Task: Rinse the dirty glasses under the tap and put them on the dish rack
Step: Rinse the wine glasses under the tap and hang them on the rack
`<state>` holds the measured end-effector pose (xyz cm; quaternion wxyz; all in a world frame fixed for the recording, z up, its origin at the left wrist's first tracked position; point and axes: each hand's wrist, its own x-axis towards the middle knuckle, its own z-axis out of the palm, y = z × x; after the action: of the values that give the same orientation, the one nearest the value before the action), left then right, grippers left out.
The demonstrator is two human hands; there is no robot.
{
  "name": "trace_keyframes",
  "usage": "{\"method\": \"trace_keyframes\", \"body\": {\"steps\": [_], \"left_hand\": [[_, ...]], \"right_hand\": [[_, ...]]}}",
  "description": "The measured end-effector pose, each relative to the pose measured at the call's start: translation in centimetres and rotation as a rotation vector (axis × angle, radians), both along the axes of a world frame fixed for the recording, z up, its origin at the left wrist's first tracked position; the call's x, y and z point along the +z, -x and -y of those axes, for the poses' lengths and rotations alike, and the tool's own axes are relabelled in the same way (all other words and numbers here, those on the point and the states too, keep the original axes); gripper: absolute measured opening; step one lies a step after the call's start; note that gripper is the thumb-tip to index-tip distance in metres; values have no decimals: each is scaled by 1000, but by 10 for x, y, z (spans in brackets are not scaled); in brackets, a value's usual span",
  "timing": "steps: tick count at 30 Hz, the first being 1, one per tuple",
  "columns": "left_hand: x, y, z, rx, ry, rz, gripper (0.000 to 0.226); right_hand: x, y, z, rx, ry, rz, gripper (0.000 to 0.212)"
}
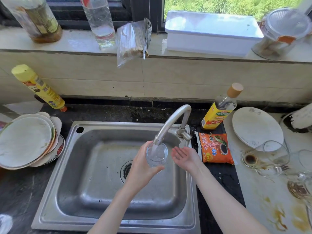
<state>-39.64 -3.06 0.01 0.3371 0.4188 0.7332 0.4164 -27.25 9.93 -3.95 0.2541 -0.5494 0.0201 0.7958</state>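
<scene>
My left hand (142, 168) grips a clear glass (157, 155) upright over the steel sink (67, 149), right under the spout of the tap (170, 122). Water runs from the spout into the glass. My right hand (184, 155) hovers open beside the glass, palm up, fingers relaxed, holding nothing. Several dirty glasses lie on the stained counter at the right: one on its side with a dark brown residue (265, 155) and others (303, 176) near the frame's edge. No dish rack shows in view.
A stack of dirty plates (27, 141) sits left of the sink. A sauce bottle (219, 110), an orange packet (215, 148) and a white plate (256, 127) stand right of the tap. A yellow bottle (38, 86) leans at back left. Bottles, a white box and jars line the windowsill.
</scene>
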Motion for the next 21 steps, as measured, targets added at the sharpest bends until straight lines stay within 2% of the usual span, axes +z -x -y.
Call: {"method": "trace_keyframes", "body": {"steps": [6,13,17,21], "left_hand": [[2,7,-3,-11,36,-44,76],[3,9,-4,-10,29,-59,76],[1,7,2,1,17,-64,75],[5,-2,3,49,-13,-51,71]], "right_hand": [[26,-14,-20,1,-71,-19,18],[40,-24,-37,-157,-79,-139,21],[31,-28,-8,81,-175,-9,18],[9,-31,57,475,7,51,31]]}}
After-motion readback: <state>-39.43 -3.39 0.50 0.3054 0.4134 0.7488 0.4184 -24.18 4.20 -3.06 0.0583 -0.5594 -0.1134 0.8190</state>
